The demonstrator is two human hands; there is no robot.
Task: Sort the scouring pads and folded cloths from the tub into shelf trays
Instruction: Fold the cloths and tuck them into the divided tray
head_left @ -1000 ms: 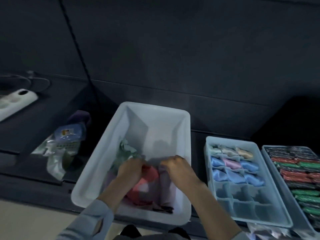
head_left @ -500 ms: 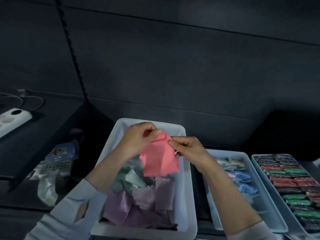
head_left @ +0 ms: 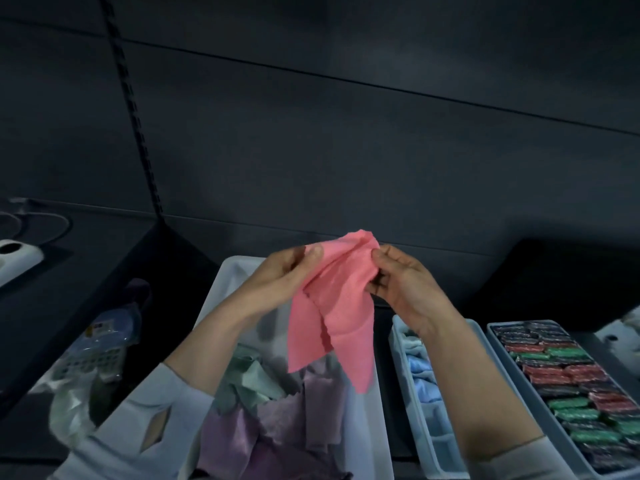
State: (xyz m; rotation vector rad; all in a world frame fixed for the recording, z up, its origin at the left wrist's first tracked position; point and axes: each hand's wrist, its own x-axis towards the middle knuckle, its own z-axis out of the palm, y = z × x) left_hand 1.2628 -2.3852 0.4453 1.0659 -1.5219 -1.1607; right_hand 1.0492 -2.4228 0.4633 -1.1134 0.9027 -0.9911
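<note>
A pink cloth (head_left: 337, 313) hangs in the air above the white tub (head_left: 227, 282). My left hand (head_left: 282, 277) pinches its upper left edge and my right hand (head_left: 403, 285) pinches its upper right edge, so it is bunched between them and droops in folds. Inside the tub lie loose green cloths (head_left: 251, 375) and lilac cloths (head_left: 277, 420). Right of the tub stands a divided tray (head_left: 431, 441) with blue folded cloths (head_left: 424, 382) in its cells. Further right a tray (head_left: 498, 341) holds rows of red, green and dark scouring pads (head_left: 568, 379).
A dark shelf wall rises behind everything. On the left shelf sit a white power strip (head_left: 17, 258) with cables and a plastic bag of packaged goods (head_left: 100, 344). A slotted upright rail (head_left: 133, 109) runs down the wall at the left.
Both hands went from digging in the tub to lifting the pink cloth out. It was spread flat half a second ago; now it is higher and gathered into folds.
</note>
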